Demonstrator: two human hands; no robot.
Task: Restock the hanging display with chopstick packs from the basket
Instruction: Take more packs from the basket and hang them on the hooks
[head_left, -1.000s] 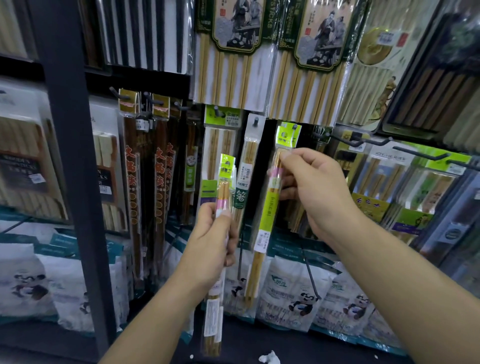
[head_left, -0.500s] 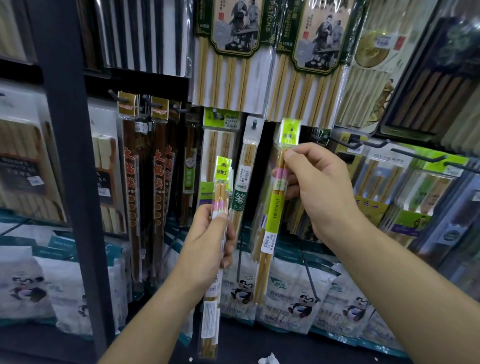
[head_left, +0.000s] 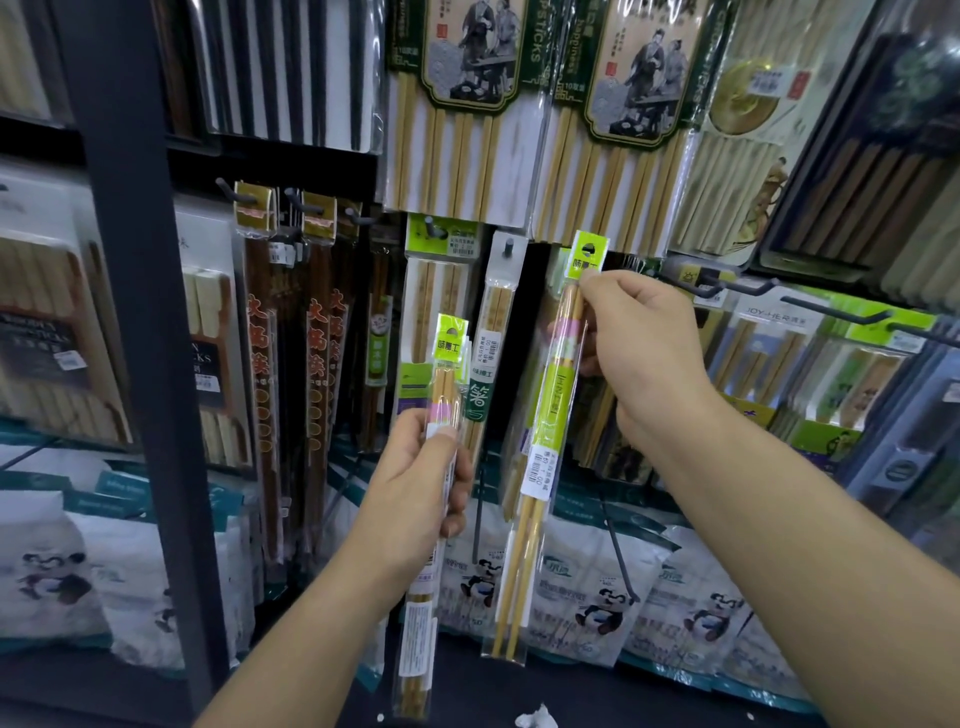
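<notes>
Head camera, at a shop's hanging display: a person's right-hand grip (head_left: 639, 348) pinches a chopstick pack (head_left: 550, 415) just below its lime-green header card (head_left: 589, 254), fingers curled round the clear sleeve. The pack is held high against the display, its lower end tilted slightly to the left, in front of the panda-printed bags (head_left: 597, 608) on the bottom row. Whether the header's hole sits on a hook cannot be told. Just left of it a narrow clear pack (head_left: 496, 322) hangs from a peg (head_left: 506, 248), and beside that a wider green-topped pack (head_left: 439, 244) hangs on its own peg. The left-hand grip (head_left: 421, 483) is closed round a second chopstick pack (head_left: 448, 384) of the same lime-green kind, held upright lower down and to the left, thumb across the front beside its pink band. Bare black hooks (head_left: 727, 286) jut out to the right of the raised pack. Large bamboo chopstick sets (head_left: 462, 104) hang on the row above, dark brown packs (head_left: 317, 338) to the left, next to a dark upright post (head_left: 140, 312)
</notes>
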